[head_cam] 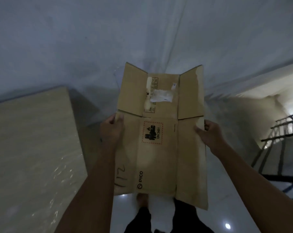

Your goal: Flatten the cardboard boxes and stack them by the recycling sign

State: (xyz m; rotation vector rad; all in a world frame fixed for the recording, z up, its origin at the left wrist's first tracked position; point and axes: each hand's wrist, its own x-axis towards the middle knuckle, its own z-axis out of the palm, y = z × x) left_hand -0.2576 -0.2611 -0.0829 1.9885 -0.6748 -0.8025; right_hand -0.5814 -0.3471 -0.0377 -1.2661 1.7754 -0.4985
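Both hands [111,130] on flattened, tape-scarred brown cardboard box [159,157].

Brown cardboard box [160,132], flattened, flaps splayed, held mid-air; UN 3481 label, torn tape.

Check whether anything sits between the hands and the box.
Nothing does. The left hand grips the left edge of the flattened box and the right hand grips its right edge, both in direct contact. No recycling sign shows here.
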